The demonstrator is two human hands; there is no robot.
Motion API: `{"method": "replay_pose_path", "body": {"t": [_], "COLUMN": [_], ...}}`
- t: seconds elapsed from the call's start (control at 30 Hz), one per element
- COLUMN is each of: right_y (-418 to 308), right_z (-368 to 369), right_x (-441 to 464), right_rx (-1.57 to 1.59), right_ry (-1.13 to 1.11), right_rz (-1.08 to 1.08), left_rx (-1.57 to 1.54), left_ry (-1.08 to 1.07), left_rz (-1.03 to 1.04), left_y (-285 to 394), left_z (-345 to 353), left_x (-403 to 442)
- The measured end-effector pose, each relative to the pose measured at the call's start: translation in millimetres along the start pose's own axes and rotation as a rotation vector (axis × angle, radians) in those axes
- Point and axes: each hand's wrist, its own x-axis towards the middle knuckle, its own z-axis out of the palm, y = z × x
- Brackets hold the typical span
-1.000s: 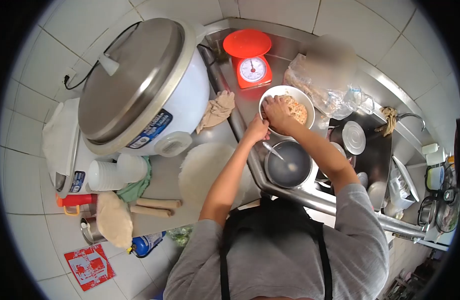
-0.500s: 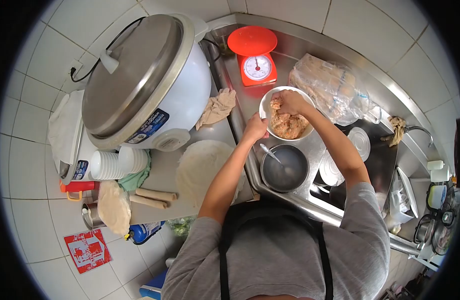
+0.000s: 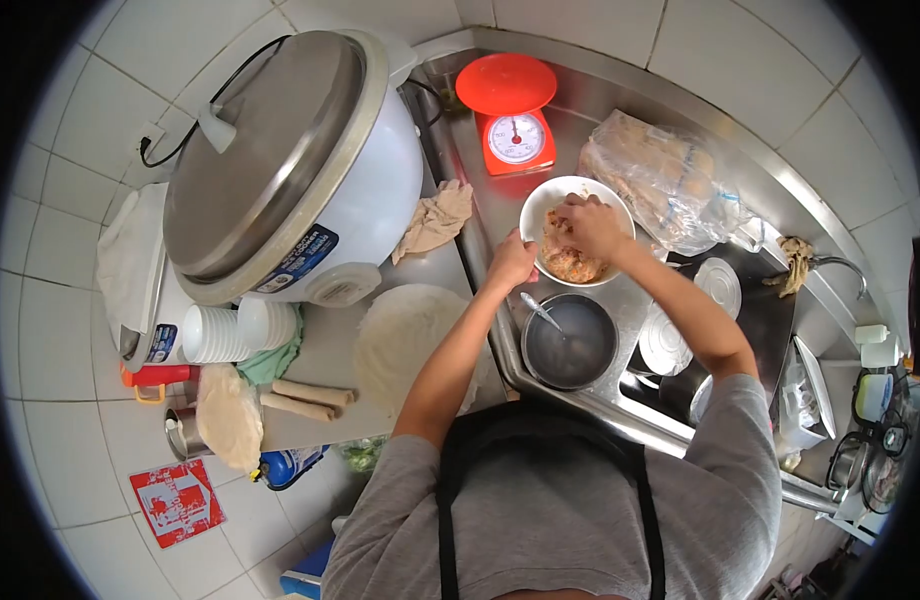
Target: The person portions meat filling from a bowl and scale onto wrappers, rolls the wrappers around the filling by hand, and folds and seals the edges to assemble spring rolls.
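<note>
A white bowl holds an orange-pink minced meat mixture flecked with small bits. At the bowl's left rim, my left hand is closed, gripping the edge. My right hand is inside the bowl, its fingers curled down into the mixture; the fingertips are partly hidden. Just below stands a dark grey bowl containing liquid, with a metal spoon leaning in it.
Behind the bowl are a red kitchen scale and a plastic bag of food. Round wrappers lie on the left counter, near two rolled wrappers, a crumpled cloth and a large cooker. Lids sit to the right.
My right hand has moved slightly right and down within the bowl, from a clump at the upper left into the mixture. My left hand stays on the rim.
</note>
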Motion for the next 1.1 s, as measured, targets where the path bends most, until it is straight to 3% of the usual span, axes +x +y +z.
{"method": "replay_pose_path", "body": {"t": [0.07,0.2,0.3,0.4,0.53,0.7,0.77,0.87,0.93,1.1], "right_y": [-10.9,-4.4,18.6,48.8,66.2,31.8,39.5,38.5,41.0,30.2], "right_z": [21.7,19.4,17.4,4.1,-28.5,-99.0,-96.3,-80.6,-78.2,-80.7], "right_x": [5.1,10.0,18.2,28.1,48.6,131.6,189.7,246.2,261.5,244.0], "right_rx": [-0.068,0.026,0.183,0.969,1.279,1.167,1.069,0.675,0.538,0.666], "right_ry": [0.107,0.190,0.189,-0.019,-0.016,0.329,0.293,0.349,0.235,0.088], "right_rz": [0.145,0.219,0.158,0.255,0.093,-0.024,-0.129,-0.062,-0.045,0.001], "left_rx": [0.011,0.000,-0.018,-0.059,0.010,0.054,0.077,0.072,0.021,-0.002], "left_ry": [-0.006,-0.011,-0.012,-0.025,-0.025,-0.052,-0.031,-0.019,-0.023,0.072], "left_rz": [-0.012,-0.026,-0.032,-0.052,-0.006,0.061,0.103,0.151,0.194,0.168], "left_y": [0.7,-6.9,-3.5,-2.0,-7.4,2.3,5.3,9.1,3.3,-4.1], "left_z": [-2.3,-1.3,-3.6,-5.6,-15.6,-36.0,-40.4,-52.0,-60.8,-71.2], "left_x": [0.1,6.0,3.1,-0.7,-14.6,-50.4,-65.8,-92.2,-105.9,-132.4]}}
